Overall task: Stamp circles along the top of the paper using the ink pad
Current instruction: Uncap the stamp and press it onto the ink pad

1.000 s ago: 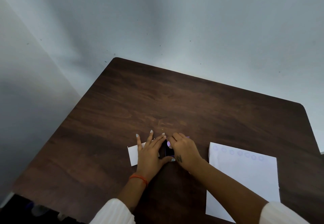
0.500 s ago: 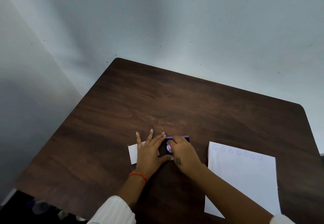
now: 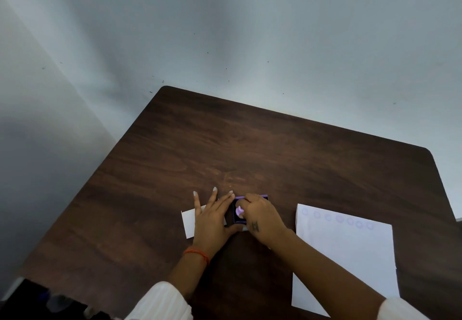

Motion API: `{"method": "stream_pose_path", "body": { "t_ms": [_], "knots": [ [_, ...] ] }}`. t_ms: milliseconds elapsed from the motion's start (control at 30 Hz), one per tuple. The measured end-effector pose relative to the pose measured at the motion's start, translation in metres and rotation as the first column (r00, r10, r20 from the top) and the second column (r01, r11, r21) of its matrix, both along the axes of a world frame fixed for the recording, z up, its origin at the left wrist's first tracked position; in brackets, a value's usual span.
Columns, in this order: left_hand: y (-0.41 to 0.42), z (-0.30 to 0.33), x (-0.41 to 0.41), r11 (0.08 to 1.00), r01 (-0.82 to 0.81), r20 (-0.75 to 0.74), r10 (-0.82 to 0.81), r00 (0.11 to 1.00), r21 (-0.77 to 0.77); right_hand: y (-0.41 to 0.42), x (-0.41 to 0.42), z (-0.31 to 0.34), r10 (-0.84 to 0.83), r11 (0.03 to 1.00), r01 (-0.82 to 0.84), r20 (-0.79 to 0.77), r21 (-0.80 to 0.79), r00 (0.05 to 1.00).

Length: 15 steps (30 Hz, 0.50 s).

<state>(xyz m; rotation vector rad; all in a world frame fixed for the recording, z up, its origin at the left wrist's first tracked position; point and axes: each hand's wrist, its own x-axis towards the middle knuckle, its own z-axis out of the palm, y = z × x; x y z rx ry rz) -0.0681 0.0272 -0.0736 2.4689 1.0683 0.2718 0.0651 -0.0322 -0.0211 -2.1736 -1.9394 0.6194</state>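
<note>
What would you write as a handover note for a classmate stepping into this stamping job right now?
Left hand: flat and open, resting partly on a small white card beside the ink pad.
Right hand: closed on a small purple stamp, held on the pad.
Paper: on the table, right of the hands.
Done: a row of about seven faint circles along the top edge, starting at the left.
Left: the top right stretch is still unstamped.

On the desk (image 3: 250, 144), the ink pad (image 3: 236, 211) sits between both hands, the left hand (image 3: 212, 216) lying on a small card (image 3: 188, 221). The paper (image 3: 350, 257) lies to the right, circles (image 3: 337, 218) along its far edge.
</note>
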Motion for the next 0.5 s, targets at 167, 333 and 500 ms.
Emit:
{"method": "stream_pose_path", "body": {
  "t_ms": [167,333,500],
  "knots": [
    [-0.001,0.003,0.000,1.000,-0.014,0.008,0.014,1.000,-0.010,0.015,0.006,0.006,-0.075,0.997,0.076,-0.057,0.023,0.996],
    [-0.001,0.002,0.000,1.000,-0.017,0.005,0.017,1.000,-0.012,0.008,0.000,-0.003,0.002,0.999,-0.005,0.054,0.054,0.999],
    [0.000,0.000,0.001,0.999,-0.027,0.008,0.028,1.000,-0.020,0.012,-0.002,-0.009,0.027,0.999,-0.030,0.089,0.039,0.996]
  ]
}}
